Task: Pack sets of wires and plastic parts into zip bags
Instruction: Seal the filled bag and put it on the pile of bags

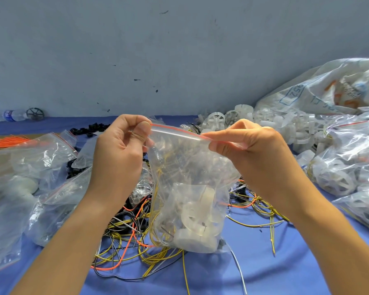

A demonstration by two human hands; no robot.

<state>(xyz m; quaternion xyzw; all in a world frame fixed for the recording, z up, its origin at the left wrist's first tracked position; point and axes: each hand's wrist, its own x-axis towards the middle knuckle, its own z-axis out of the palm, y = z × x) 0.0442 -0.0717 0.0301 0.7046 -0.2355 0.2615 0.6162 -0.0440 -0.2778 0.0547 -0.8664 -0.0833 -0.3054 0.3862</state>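
our left hand (120,145) and right hand (246,146) each pinch an end of the red-lined zip strip of a clear zip bag (188,188), held above loose wires (134,241); inside lie yellow wires and white plastic wheels.

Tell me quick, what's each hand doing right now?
Left hand: pinching the left end of the red-striped zip seal on the filled clear plastic zip bag.
Right hand: pinching the seal's right end.

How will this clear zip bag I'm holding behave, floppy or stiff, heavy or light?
The clear zip bag is probably floppy: its film wrinkles below the pinch. Likely bottom-heavy, since white plastic parts sit low. Glossy film may slip.
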